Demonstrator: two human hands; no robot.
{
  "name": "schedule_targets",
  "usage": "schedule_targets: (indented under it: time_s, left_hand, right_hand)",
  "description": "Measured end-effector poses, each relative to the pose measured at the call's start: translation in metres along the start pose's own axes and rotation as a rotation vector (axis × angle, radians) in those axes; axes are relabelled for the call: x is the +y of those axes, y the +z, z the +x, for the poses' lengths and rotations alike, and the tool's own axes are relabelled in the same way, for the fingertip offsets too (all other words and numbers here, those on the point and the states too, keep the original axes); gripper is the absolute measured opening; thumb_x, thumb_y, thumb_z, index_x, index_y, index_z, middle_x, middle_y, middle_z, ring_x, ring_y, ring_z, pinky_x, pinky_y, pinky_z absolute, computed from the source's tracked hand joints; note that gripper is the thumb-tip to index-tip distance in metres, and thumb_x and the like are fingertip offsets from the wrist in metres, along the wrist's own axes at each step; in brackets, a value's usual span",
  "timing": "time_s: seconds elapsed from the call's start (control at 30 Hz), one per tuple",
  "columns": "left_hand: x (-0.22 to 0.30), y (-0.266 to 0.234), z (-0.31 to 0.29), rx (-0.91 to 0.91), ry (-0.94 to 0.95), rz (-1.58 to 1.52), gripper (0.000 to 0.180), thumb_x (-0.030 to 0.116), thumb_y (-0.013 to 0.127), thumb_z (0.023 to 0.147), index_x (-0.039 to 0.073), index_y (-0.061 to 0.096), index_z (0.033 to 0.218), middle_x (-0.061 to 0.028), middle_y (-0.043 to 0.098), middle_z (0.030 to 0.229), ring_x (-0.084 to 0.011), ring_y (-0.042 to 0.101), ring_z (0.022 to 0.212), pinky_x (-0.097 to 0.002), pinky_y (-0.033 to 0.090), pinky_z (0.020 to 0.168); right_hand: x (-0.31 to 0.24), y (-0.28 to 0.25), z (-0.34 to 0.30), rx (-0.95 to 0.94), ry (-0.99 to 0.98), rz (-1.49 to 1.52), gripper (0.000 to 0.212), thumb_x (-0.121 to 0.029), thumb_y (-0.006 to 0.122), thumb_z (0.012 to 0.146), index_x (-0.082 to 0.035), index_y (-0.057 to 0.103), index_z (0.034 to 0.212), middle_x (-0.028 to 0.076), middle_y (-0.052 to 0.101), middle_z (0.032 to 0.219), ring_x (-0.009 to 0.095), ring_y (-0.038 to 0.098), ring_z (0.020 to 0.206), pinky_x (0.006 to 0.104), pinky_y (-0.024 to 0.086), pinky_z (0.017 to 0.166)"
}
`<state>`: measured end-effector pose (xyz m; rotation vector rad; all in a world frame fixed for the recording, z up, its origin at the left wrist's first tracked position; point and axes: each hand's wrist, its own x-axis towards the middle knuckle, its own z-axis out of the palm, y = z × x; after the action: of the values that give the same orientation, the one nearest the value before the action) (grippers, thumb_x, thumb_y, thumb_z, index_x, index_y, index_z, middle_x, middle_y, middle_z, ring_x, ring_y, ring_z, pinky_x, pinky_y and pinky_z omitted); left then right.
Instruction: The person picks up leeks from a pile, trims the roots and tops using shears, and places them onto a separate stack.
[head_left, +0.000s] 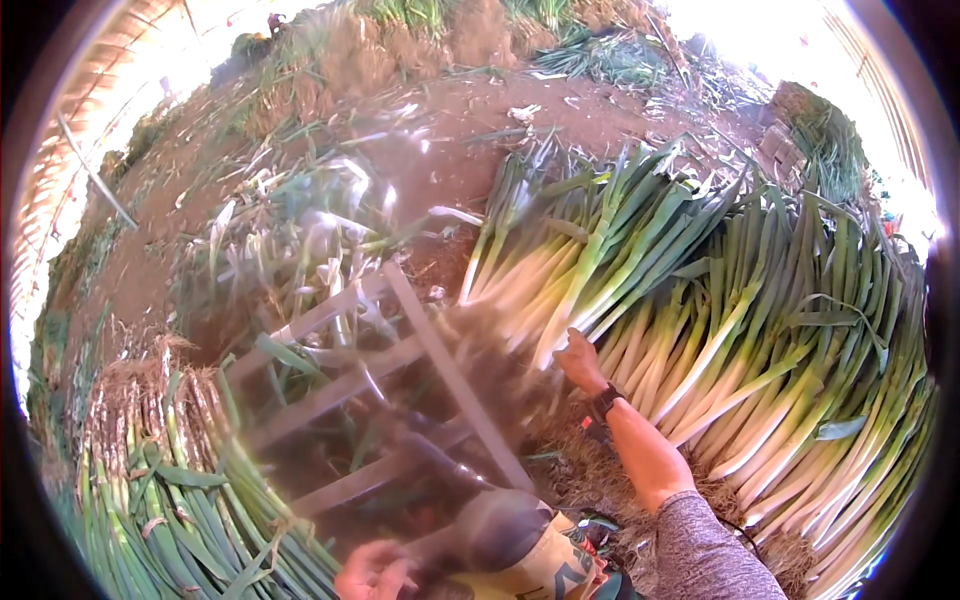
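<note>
My right hand [580, 362], with a dark watch on its wrist, is closed at the white root end of a leek [568, 318]. That leek lies on a pile of cleaned leeks [740, 350], white ends toward me and green leaves pointing away. At the lower edge my left hand [375, 574] is partly in view, blurred, its fingers loosely bent and apart. I see nothing held in it. Left of it lies a heap of unpeeled leeks [170, 470] with soil and roots on their ends.
A slatted frame [440, 370] stands in the middle, with a curved pipe [440, 458] across it, both blurred. Loose leaf scraps [290, 240] cover the brown ground [470, 105] beyond. More leeks [400, 20] stand at the back. A yellow printed sheet [545, 565] is near me.
</note>
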<state>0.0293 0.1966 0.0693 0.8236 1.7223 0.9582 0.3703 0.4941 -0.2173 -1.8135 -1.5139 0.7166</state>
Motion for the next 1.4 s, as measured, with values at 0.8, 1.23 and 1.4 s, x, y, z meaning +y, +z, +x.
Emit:
schedule_targets:
  time_s: [0.8,1.23,1.4]
  left_hand:
    - [-0.013,0.02,0.023,-0.197,0.147,-0.028,0.026,0.017,0.067,0.097,0.001,0.068,0.118,-0.0098,0.071,0.099,-0.0159,0.065,0.073,-0.0316,0.053,0.065]
    - [-0.005,-0.003,0.002,0.011,0.051,0.049,0.026,0.017,0.067,0.097,0.001,0.067,0.119,-0.0097,0.071,0.101,-0.0161,0.065,0.076,-0.031,0.054,0.069]
    - [-0.008,-0.002,-0.002,-0.022,0.074,0.017,0.027,0.017,0.066,0.098,0.001,0.066,0.119,-0.0094,0.071,0.102,-0.0159,0.065,0.077,-0.0306,0.053,0.069]
  right_hand:
    - [0.159,-0.023,0.048,-0.171,0.095,-0.119,0.031,-0.026,0.068,0.091,-0.003,0.063,0.111,0.01,0.068,0.096,0.027,0.07,0.092,0.0361,0.059,0.078]
    - [-0.073,0.048,0.017,-0.448,0.197,0.133,0.028,-0.017,0.063,0.097,-0.002,0.065,0.12,0.007,0.065,0.09,0.015,0.065,0.081,0.0295,0.054,0.061]
    - [-0.088,0.018,-0.025,-0.466,0.064,0.18,0.024,-0.019,0.063,0.096,-0.002,0.067,0.113,0.006,0.065,0.08,0.017,0.062,0.069,0.033,0.05,0.058]
